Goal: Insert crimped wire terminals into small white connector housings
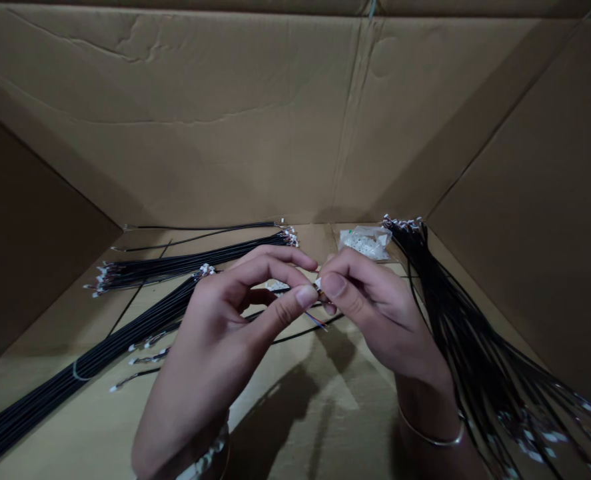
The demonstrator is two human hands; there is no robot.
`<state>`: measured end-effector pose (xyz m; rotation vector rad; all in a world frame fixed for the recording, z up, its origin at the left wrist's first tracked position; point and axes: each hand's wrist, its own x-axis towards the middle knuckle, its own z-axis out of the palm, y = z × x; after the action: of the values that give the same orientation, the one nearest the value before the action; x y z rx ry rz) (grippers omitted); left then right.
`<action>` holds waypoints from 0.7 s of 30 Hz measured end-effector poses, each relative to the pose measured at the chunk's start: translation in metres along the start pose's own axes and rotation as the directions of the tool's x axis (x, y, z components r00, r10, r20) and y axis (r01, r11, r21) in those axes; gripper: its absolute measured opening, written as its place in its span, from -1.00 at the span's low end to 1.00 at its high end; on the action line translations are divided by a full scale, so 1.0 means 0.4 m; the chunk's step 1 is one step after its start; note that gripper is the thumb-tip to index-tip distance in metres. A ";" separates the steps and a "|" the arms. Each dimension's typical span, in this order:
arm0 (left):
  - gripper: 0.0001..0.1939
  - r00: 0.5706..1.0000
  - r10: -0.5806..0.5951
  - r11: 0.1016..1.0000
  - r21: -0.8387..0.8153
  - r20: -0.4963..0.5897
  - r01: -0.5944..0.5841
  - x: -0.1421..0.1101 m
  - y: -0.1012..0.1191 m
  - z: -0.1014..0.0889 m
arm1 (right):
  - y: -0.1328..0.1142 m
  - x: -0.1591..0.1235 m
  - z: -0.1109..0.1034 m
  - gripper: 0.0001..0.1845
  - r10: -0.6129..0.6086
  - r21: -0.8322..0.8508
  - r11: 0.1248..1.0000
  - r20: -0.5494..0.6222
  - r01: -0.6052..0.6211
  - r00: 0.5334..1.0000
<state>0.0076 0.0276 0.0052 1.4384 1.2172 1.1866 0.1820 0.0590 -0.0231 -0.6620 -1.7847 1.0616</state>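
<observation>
Several black cable bundles point(145, 270) lie on the floor of your cardboard box point(175, 100), with a bag of white connectors point(365, 243) behind them. Your left hand point(215, 333) and right hand point(375, 307) meet centrally. Your right fingertips point(331, 285) pinch a tiny wire end point(319, 288), nearer that hand; its black wire point(300, 335) seems to run sideways below. Your left thumb point(306, 297) sits just beside it, its grip unclear.

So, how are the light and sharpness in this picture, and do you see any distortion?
Head view: dim, soft light, no strong glare; the left hand and right hand cast broad shadows on the cardboard box; wide-angle stretching at the edges.
</observation>
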 end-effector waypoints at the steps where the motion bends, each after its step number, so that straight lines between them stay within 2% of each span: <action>1: -0.83 1.000 0.007 1.000 0.013 -0.007 -0.007 -0.001 0.000 0.000 | 0.002 0.001 0.001 -0.68 0.005 0.015 1.000 -0.005 -0.005 1.000; 6: -0.82 0.996 0.082 0.993 0.085 -0.041 -0.078 -0.019 -0.007 -0.010 | 0.002 0.000 0.008 -0.62 0.054 0.036 0.998 -0.031 -0.053 0.998; 10: -0.82 0.990 0.134 0.987 0.094 -0.037 -0.131 -0.023 -0.009 -0.002 | 0.000 0.000 0.005 -0.62 0.001 0.043 0.999 -0.010 -0.001 1.000; 17: -0.83 0.989 0.139 0.989 0.047 -0.057 -0.137 -0.011 -0.019 0.020 | -0.010 -0.006 0.003 -0.66 -0.012 -0.084 0.996 -0.029 0.009 0.999; 21: -0.83 0.987 0.147 0.989 0.040 -0.065 -0.144 -0.014 -0.018 0.016 | -0.011 -0.005 0.010 -0.64 0.022 -0.041 0.999 -0.067 -0.025 0.997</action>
<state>0.0124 0.0228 -0.0035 1.5458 1.2011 1.3284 0.1793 0.0536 -0.0209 -0.7373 -1.7490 1.0088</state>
